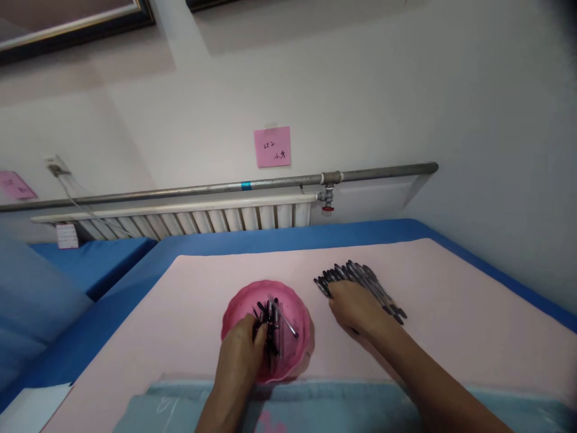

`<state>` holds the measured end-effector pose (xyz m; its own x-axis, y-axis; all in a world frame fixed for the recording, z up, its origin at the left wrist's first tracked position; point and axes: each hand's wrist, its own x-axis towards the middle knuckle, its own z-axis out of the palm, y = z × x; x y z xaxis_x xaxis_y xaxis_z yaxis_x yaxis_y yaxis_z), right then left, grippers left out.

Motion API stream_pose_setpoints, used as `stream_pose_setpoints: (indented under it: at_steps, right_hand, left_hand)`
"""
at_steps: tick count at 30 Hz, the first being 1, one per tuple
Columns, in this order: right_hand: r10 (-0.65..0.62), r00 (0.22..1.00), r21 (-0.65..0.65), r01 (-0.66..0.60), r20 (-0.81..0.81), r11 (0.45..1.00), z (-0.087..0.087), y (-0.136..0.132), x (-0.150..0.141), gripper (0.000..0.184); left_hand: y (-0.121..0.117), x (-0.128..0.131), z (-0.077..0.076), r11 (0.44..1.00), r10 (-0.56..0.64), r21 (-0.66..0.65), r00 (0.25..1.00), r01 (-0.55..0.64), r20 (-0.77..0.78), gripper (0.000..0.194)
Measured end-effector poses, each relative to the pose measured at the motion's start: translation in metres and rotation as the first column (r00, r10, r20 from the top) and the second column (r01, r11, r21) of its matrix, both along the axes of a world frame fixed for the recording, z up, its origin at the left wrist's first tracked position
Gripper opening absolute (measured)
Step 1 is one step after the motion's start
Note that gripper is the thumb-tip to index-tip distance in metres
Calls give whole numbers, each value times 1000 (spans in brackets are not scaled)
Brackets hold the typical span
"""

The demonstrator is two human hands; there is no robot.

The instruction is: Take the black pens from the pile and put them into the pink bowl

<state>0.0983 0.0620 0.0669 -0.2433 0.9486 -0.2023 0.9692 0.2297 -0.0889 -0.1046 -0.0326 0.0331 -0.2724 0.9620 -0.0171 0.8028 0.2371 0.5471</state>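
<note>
A pink bowl (pixel 234 313) sits on a pale pink sheet and holds several black pen parts (pixel 274 325). My left hand (pixel 241 352) reaches into the bowl from its near side, fingers curled among the parts. To the right lies a row of black pens (pixel 374 285) on the sheet. My right hand (pixel 356 307) rests on the near end of that row, its fingers bent down over the pens.
The pink sheet (pixel 451 300) covers a blue table (pixel 279 240). A light blue cloth (pixel 342 409) lies along the near edge. A radiator (pixel 193 219) and a metal pipe (pixel 270 183) run along the wall behind, under a pink note (pixel 271 146).
</note>
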Motion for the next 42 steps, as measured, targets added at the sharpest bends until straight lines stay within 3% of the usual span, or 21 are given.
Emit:
stream_pose_setpoints:
  at_steps: [2, 5, 9, 18, 26, 42]
  right_hand:
    - [1, 999, -12, -1, 32, 1000, -2, -1, -3, 25]
    - [16, 999, 6, -16, 45, 1000, -3, -3, -5, 17]
    - [29, 999, 53, -31, 37, 998, -2, -3, -4, 26]
    - [-6, 999, 75, 3, 44, 997, 3, -8, -9, 27]
    - [44, 998, 65, -47, 55, 997, -6, -6, -11, 24]
    - [48, 998, 73, -51, 51, 996, -11, -3, -8, 26]
  left_hand:
    - [0, 0, 0, 1000, -3, -15, 1000, 3, -7, 20]
    - [0, 1, 0, 1000, -6, -15, 1000, 6, -10, 19]
    - [0, -1, 3, 1000, 5, 8, 1000, -5, 28, 21]
    - [-3, -20, 11, 969, 132, 161, 946, -186, 297, 23]
    - [-2, -25, 11, 958, 171, 167, 932, -233, 320, 23]
    - [-1, -21, 7, 977, 131, 131, 953, -171, 275, 23]
